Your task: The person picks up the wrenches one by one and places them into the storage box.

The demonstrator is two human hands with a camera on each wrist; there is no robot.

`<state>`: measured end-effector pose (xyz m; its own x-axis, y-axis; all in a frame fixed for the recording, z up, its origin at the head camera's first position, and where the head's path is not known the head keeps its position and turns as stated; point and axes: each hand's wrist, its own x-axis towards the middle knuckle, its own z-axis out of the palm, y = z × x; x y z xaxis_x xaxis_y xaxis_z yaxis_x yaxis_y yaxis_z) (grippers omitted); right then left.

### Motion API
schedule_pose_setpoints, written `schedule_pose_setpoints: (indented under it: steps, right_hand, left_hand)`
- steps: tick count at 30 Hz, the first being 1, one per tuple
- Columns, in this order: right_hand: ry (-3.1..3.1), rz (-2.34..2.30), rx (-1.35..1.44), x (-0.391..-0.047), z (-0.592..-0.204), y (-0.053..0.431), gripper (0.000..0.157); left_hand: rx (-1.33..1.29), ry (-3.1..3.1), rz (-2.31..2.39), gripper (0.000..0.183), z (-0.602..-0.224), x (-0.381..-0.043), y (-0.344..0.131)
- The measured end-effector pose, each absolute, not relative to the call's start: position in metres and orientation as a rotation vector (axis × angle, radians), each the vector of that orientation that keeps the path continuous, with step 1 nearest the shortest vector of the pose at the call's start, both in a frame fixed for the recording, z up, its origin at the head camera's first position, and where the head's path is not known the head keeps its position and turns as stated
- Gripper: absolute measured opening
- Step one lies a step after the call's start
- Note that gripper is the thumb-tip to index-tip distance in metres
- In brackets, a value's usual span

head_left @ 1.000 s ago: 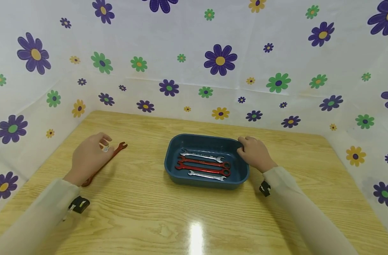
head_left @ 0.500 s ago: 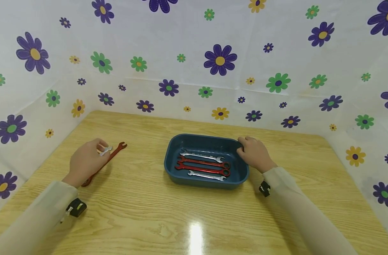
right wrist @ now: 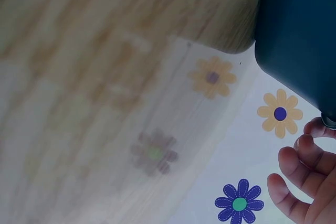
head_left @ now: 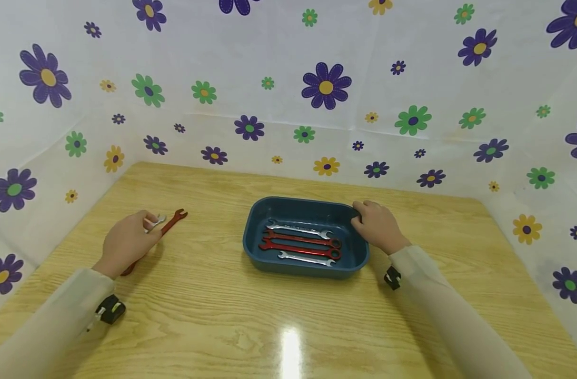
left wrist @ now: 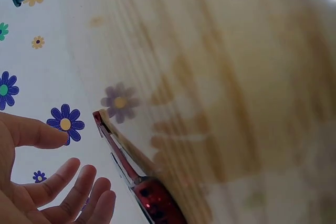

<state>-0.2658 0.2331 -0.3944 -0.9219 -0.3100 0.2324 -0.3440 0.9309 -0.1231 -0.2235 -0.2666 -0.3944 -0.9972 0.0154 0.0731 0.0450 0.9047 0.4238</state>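
Head view, left hand (head_left: 128, 241): well to the left of the blue box (head_left: 302, 270), a little lower than a second ago; thumb and fingers are loosely bent, with no firm hold to be seen.
Loose silver wrench (head_left: 161, 219): left of the blue box, its end showing more plainly at those fingertips than a second ago.
Loose red wrench (head_left: 170, 225): left of the blue box, beside the silver one, partly hidden by the hand; it looks unmoved.
Right hand (head_left: 379, 226): at the blue box's right end, gripping the rim, thumb on the inner side, as before.
Wrenches inside the blue box: large silver wrench (head_left: 299, 229) farthest back, two red wrenches (head_left: 300, 248) in the middle, small silver wrench (head_left: 306, 258) nearest the front; all unchanged.
Meaning: the lowering reads as an approach to the loose silver wrench; no lift shows yet, and two wrenches remain outside the blue box.
Left wrist view, fingers: spread with a clear gap from the thumb, apart from the red wrench; contact with the silver one cannot be told.
Right wrist view, fingers: bent at the blue box's corner, one by its rim, the others off its wall.
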Motion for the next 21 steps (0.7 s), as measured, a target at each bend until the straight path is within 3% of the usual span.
schedule_pose_setpoints:
  steps: [21]
  right_hand:
    - [-2.913,0.258,0.483,-0.2669,-0.3938,0.2333,0.017]
  left_hand:
    - [-0.065,-3.162,-0.664,0.037,-0.3976,-0.2264,-0.2745]
